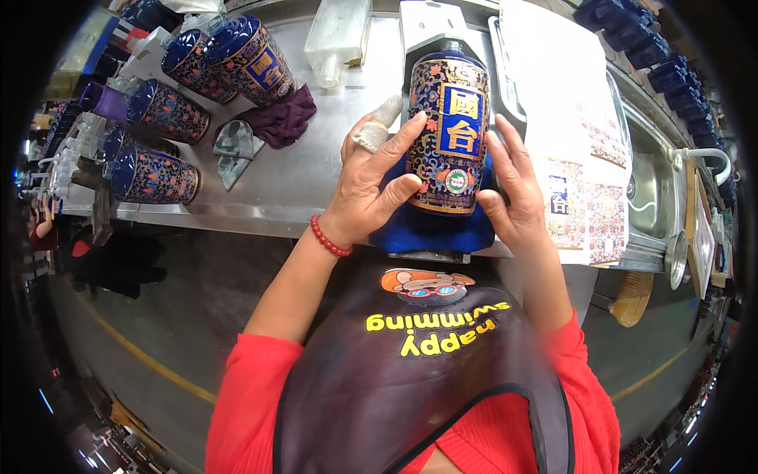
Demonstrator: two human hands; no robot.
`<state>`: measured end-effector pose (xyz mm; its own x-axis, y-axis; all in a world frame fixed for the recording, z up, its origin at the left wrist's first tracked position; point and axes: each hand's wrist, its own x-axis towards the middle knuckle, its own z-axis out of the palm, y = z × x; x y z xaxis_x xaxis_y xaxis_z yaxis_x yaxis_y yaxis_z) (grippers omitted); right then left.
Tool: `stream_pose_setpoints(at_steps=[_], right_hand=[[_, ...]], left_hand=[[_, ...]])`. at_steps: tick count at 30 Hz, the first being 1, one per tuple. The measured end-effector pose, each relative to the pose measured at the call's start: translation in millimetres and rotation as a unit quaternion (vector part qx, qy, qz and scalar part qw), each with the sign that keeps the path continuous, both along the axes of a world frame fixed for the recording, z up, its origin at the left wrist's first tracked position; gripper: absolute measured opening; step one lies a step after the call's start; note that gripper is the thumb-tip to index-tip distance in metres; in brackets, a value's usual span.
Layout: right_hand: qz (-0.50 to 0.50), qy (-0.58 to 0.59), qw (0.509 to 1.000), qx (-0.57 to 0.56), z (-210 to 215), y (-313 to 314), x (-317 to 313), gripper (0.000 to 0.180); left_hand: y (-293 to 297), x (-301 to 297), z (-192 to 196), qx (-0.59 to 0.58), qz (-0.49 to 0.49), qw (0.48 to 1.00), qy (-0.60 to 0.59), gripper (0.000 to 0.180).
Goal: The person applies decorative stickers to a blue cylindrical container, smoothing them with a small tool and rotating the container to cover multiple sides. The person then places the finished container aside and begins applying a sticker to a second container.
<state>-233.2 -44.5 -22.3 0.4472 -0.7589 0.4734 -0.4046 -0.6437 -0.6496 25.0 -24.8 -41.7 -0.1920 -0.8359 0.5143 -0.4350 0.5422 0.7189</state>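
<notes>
A blue bottle (448,136) with an ornate floral label lies in front of me, its neck pointing away, over a dark blue cloth-like surface (434,233). My left hand (369,170) is at its left side, index finger and thumb stretched onto the label. Pale wraps (371,137) cover some of that hand's fingers. Along the right side, my right hand (515,186) has its fingers extended, fingertips at the label's edge. Both hands look open, not wrapped around the bottle. To the right lie printed label sheets (565,207) on white paper.
Several similar blue bottles (170,110) stand at the left of the metal table (260,186), near a purple cloth (284,118) and a folded grey-green piece (235,150). A clear bottle (338,43) lies at the back. A sink (651,186) is far right.
</notes>
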Motion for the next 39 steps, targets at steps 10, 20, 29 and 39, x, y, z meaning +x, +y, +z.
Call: stream_pose_setpoints(at_steps=[10, 20, 29, 39], right_hand=[[0.041, -0.019, 0.999, 0.018, -0.2, -7.1, 0.3, 0.068], [0.05, 0.003, 0.998, 0.027, -1.5, -11.0, -4.4, 0.072], [0.087, 0.052, 0.994, 0.047, 13.2, -16.5, -10.9, 0.079], [0.223, 0.226, 0.946, -0.07, 111.1, -85.7, 23.0, 0.027]], left_hand=[[-3.6, -1.9, -9.4, 0.003, -0.039, 0.999, 0.029, 0.076], [-3.8, 2.4, -6.6, 0.02, -0.063, 0.998, 0.019, 0.082], [-4.1, 10.7, -4.5, 0.063, -0.075, 0.995, -0.028, 0.087], [-2.9, 10.3, -0.1, 0.055, -0.065, 0.995, -0.047, 0.096]])
